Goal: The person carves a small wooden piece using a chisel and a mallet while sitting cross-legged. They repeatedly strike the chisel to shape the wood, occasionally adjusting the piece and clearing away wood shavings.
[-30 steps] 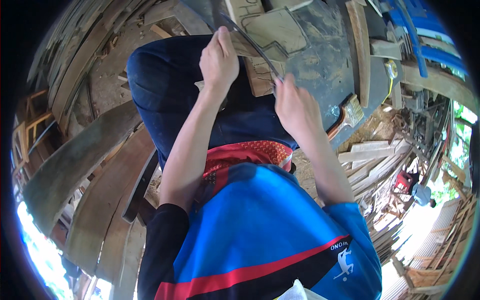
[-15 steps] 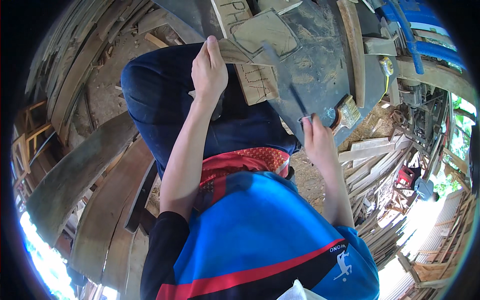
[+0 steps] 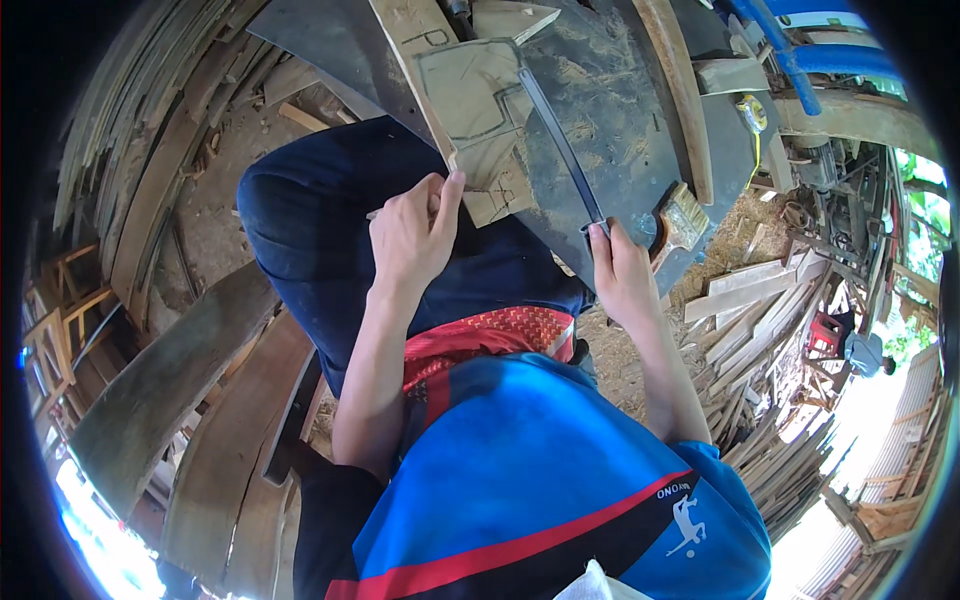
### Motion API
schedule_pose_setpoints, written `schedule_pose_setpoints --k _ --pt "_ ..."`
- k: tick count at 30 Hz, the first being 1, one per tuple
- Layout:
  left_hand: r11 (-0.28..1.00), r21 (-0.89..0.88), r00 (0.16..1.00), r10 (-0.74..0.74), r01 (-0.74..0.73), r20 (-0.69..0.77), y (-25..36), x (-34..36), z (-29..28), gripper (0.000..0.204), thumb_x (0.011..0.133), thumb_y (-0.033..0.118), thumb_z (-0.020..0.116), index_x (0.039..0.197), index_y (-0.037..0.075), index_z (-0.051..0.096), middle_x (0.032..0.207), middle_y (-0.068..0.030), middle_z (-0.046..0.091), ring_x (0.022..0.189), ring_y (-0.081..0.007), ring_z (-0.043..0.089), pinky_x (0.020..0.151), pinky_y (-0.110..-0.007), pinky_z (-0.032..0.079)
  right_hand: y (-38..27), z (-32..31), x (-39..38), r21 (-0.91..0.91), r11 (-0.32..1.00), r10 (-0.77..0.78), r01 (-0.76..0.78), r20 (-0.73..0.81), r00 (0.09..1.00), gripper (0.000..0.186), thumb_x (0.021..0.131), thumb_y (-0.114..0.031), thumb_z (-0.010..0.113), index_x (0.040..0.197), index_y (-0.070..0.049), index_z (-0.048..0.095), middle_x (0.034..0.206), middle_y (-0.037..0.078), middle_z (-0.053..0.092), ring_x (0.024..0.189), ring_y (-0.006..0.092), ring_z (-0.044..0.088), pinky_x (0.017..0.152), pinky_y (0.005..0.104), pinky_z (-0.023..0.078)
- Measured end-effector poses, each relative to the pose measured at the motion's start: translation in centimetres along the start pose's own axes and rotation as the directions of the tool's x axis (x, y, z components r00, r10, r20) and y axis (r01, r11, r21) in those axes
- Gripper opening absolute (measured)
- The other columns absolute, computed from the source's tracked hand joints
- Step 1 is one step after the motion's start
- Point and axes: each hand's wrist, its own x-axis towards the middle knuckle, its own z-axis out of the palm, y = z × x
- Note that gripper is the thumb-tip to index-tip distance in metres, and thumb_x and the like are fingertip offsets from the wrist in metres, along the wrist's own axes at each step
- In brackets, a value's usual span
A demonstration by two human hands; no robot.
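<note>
My left hand (image 3: pixel 412 238) is closed, with its thumb and curled fingers at the near corner of a flat wooden piece (image 3: pixel 468 92) that has a dark outline drawn on it. That piece lies over a longer board (image 3: pixel 408 22) with lettering marked on it. A long, straight, narrow dark metal tool (image 3: pixel 562 145) is gripped at its near end by my right hand (image 3: pixel 624 272). Its far end reaches the outlined piece's right edge; whether they touch, I cannot tell. A paintbrush (image 3: pixel 682 220) rests just right of my right hand.
Sawdust covers parts of the dark worktop (image 3: pixel 610 120). On its right side lie a curved wooden strip (image 3: pixel 680 95) and a yellow tape measure (image 3: pixel 752 114). Large wooden slabs (image 3: pixel 205 440) stand to my left, and stacked planks (image 3: pixel 755 350) lie right. Another person (image 3: pixel 868 355) is far off at right.
My left hand has come down and nearer, and the outlined piece and lettered board have shifted left. The metal tool, blurred before, now shows sharply; my right hand has moved slightly left.
</note>
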Motion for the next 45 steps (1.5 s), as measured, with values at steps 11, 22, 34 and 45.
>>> schedule_pose_setpoints --k 11,22,34,45 --pt "0.786 0.286 0.730 0.617 -0.549 -0.294 4.6 12.2 -2.2 0.023 0.101 0.031 0.060 0.110 0.011 0.066 0.098 -0.0110 0.070 0.092 -0.0313 0.065 0.081 -0.044 0.049 -1.3 0.2 -0.2 0.069 0.997 0.025 -0.022 -0.034 0.999 0.026 0.106 -0.023 0.051 0.099 0.002 0.052 0.069 0.034 0.059 0.074 0.0550 0.060 0.064 0.0612 0.043" --pt "0.759 0.536 0.797 0.555 -0.370 -0.237 2.4 14.6 -0.1 0.026 0.101 0.031 0.057 0.117 0.012 0.066 0.109 -0.0135 0.068 0.111 -0.0344 0.061 0.091 -0.049 0.046 -0.6 1.4 -1.6 -0.132 0.991 -0.031 0.031 0.003 1.000 0.023 0.104 -0.021 0.054 0.097 0.002 0.053 0.066 0.029 0.062 0.063 0.0501 0.063 0.059 0.0590 0.047" --pt "0.783 0.560 0.920 0.382 -0.273 -0.086 4.2 18.0 -0.2 0.054 0.109 0.041 0.036 0.135 -0.001 0.058 0.140 -0.0196 0.057 0.134 -0.0363 0.049 0.117 -0.049 0.034 -1.7 -0.6 -0.5 -0.256 0.964 -0.051 0.070 0.080 0.996 0.027 0.106 -0.024 0.051 0.094 -0.001 0.051 0.061 0.027 0.061 0.062 0.0489 0.063 0.058 0.0594 0.048" --pt "0.799 0.550 0.944 0.324 -0.243 -0.054 5.5 17.1 -0.7 0.053 0.110 0.041 0.033 0.134 0.000 0.057 0.137 -0.0180 0.058 0.132 -0.0333 0.050 0.115 -0.046 0.037 -1.2 0.1 -0.7 -0.186 0.982 -0.029 0.042 0.069 0.997 0.028 0.107 -0.025 0.050 0.095 0.000 0.052 0.059 0.027 0.059 0.061 0.0492 0.062 0.056 0.0583 0.047"
